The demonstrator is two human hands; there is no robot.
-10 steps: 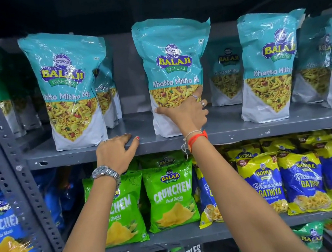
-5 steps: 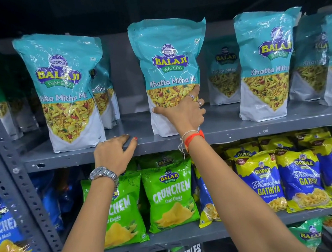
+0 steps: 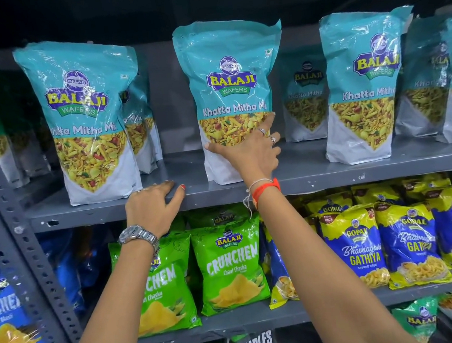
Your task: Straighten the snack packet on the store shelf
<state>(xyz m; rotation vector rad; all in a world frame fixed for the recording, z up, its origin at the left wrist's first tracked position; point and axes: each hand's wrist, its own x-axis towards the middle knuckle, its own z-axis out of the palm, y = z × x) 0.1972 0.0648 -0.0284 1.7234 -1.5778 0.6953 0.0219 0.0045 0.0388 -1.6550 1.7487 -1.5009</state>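
Grey metal shelf [image 3: 329, 173] boards are stocked with teal packets above and green Crunchem packets [image 3: 230, 264] below. At the middle of the upper board, the snack packet [image 3: 229, 69] is stood upright and is grasped low down by the right hand [image 3: 250, 152], thumb across its front. The left hand [image 3: 151, 205] is laid loosely on the near shelf edge, nothing held.

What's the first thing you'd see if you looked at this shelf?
The tall teal packet in the middle of the upper shelf grabs the eye, with the right hand holding its lower front. The left hand rests on the shelf edge beside it, and bright green Crunchem packets sit below.
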